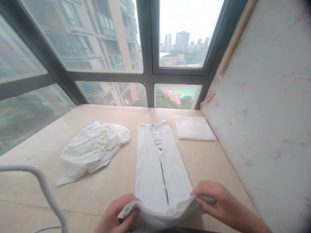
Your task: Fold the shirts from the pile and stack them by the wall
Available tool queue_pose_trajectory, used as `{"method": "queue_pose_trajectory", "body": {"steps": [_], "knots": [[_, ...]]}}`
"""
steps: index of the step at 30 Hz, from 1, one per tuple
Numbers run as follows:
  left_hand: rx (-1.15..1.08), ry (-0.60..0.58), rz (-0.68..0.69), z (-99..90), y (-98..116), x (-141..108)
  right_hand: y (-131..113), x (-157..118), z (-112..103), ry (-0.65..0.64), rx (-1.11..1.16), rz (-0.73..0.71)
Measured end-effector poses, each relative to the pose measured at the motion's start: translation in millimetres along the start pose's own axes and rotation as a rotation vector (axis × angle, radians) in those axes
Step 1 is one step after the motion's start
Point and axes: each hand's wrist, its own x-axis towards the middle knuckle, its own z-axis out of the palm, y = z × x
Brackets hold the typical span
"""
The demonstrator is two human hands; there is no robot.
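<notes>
A white shirt (148, 171) lies lengthwise on the wooden surface, its sides folded inward so that the edges nearly meet along the middle. Dark print shows in the narrow gap and near the far end. My left hand (120, 212) pinches the near left corner of the shirt, thumb below and fingers above. At the near right corner, my right hand (216, 200) grips the cloth in the same way. Between both hands the near edge is raised off the surface and sags in the middle.
A crumpled white garment heap (94, 149) lies to the left. A flat folded white cloth (194, 128) rests at the far right, near the papered wall (264, 113). A white curved tube (46, 191) stands at the near left. Framed windows (148, 77) close the far side.
</notes>
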Motion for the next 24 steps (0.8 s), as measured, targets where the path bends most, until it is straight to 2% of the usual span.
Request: {"method": "queue_pose_trajectory", "body": {"steps": [3, 5, 8, 11, 15, 21, 24], "knots": [[-0.11, 0.084, -0.065, -3.9, -16.5, 71.9, 36.9, 77.6, -4.9, 0.063, 0.151, 0.147], [-0.042, 0.169, -0.086, -1.8, -31.5, 118.2, 64.6, 126.0, -0.3, 0.118, 0.216, 0.204], [0.054, 0.269, -0.115, 6.8, -54.6, 161.6, 101.4, 169.5, 14.7, 0.249, 0.237, 0.351], [0.114, 0.329, -0.141, 18.4, -72.9, 168.7, 129.0, 172.6, 33.5, 0.333, 0.228, 0.414], [0.161, 0.378, -0.133, 28.4, -85.5, 154.1, 149.2, 150.0, 53.2, 0.421, 0.27, 0.456], [0.126, 0.451, -0.089, 28.4, -93.8, 149.2, 151.4, 145.5, 63.1, 0.511, 0.368, 0.371], [0.141, 0.508, -0.107, 28.6, -96.4, 147.3, 148.5, 148.0, 64.6, 0.539, 0.229, 0.374]]}}
